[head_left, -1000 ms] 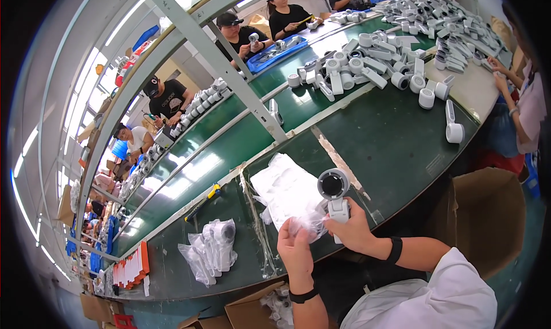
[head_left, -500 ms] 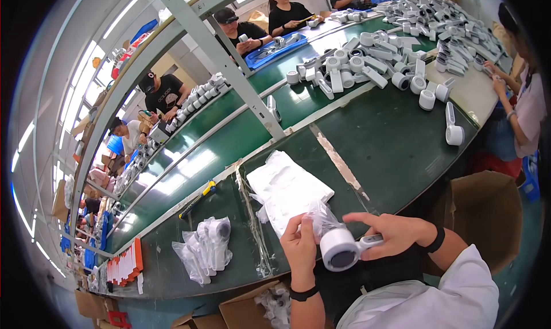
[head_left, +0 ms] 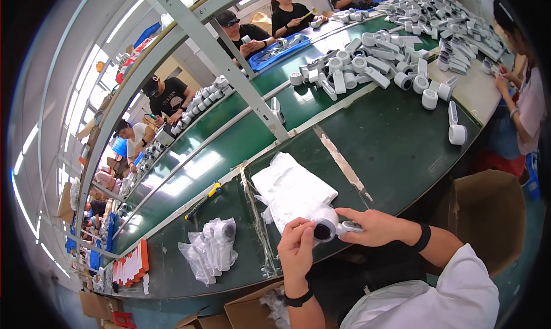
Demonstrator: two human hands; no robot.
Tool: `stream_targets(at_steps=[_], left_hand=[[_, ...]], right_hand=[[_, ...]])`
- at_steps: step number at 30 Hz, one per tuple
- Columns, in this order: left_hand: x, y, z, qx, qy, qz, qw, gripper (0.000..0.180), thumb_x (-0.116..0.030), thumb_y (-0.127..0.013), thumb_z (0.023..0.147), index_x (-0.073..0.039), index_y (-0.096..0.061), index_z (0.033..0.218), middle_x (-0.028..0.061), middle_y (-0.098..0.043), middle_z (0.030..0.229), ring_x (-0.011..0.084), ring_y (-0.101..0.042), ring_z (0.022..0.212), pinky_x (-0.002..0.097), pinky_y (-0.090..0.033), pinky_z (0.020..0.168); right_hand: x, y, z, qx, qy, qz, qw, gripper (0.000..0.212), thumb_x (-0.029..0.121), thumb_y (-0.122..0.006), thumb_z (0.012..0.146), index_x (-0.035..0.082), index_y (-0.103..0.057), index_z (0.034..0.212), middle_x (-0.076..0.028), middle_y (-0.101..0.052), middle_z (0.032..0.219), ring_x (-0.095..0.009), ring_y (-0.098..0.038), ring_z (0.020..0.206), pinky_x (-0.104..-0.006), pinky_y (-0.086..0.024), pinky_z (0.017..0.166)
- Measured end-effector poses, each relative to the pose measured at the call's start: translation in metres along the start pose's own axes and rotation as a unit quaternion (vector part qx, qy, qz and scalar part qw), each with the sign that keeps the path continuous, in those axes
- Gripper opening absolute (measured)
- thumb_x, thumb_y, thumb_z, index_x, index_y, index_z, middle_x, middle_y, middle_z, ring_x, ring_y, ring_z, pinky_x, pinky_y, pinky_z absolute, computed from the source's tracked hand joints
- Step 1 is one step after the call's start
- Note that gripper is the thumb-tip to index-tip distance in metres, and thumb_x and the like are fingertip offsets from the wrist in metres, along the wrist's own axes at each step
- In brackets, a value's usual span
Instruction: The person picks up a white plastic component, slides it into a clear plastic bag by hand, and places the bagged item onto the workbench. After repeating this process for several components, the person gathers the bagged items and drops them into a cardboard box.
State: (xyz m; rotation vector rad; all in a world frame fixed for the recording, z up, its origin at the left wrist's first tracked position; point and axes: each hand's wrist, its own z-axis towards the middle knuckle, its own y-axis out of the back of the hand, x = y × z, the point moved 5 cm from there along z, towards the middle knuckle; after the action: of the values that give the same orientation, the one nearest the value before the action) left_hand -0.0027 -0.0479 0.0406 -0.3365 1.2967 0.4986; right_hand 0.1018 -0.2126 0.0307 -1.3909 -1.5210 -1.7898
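Note:
A white handheld device [head_left: 328,223] with a round, dark-faced head and a short handle is between my hands, at the table's near edge. My right hand [head_left: 379,228] is closed around its handle, index finger stretched along toward the head. Fingers and thumb of my left hand [head_left: 297,250] are pinched together beside the head, on a clear plastic bag whose film shows around the head; how far it covers the device is hard to see. Just beyond lies a stack of thin white bags [head_left: 290,185]. Several bagged devices [head_left: 212,246] lie to the left.
A yellow-and-black cutter knife [head_left: 203,200] and orange-edged cards [head_left: 131,264] lie leftward on the green table. Loose devices [head_left: 367,59] are heaped at the back, with one [head_left: 455,125] apart at right. Open cartons [head_left: 488,214] stand below the edge. A metal post [head_left: 229,65] rises ahead; co-workers sit around.
Both hands have moved the device up and away from me, over the white stack's near corner. The bag film, earlier bunched above the head, now lies against it.

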Motion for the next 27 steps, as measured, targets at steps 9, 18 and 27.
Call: stream_targets(at_steps=[9,18,27], left_hand=[[0.003,-0.018,-0.012,-0.112,-0.067,0.103,0.986,0.027,-0.001,-0.075,0.082,0.002,-0.065,0.107,0.0041,-0.055,0.107,0.0044,-0.05,0.064,0.0178,-0.04,0.054],[-0.015,-0.05,-0.03,0.058,-0.194,0.153,0.967,0.014,0.006,-0.069,0.081,0.001,-0.068,0.093,0.0109,-0.064,0.092,0.0152,-0.061,0.068,0.0247,-0.047,0.061],[0.04,-0.023,-0.036,-0.037,-0.02,-0.125,0.991,0.046,-0.015,-0.057,0.097,-0.001,-0.04,0.137,0.0162,-0.053,0.129,0.0263,-0.065,0.102,0.0355,-0.057,0.078]], right_hand=[[-0.009,-0.016,0.005,-0.091,-0.081,0.159,0.98,0.067,0.039,-0.061,0.09,0.005,-0.032,0.14,-0.024,-0.067,0.083,-0.04,-0.068,0.078,-0.0432,-0.051,0.07],[-0.019,-0.022,0.018,-0.216,0.005,0.199,0.956,0.071,0.014,-0.062,0.092,0.005,-0.021,0.15,-0.015,-0.059,0.119,-0.014,-0.062,0.097,-0.0296,-0.05,0.084],[-0.004,-0.019,0.014,-0.281,0.121,0.385,0.871,0.053,0.021,-0.052,0.102,0.005,-0.029,0.147,-0.007,-0.052,0.129,-0.011,-0.055,0.108,-0.0269,-0.045,0.093]])
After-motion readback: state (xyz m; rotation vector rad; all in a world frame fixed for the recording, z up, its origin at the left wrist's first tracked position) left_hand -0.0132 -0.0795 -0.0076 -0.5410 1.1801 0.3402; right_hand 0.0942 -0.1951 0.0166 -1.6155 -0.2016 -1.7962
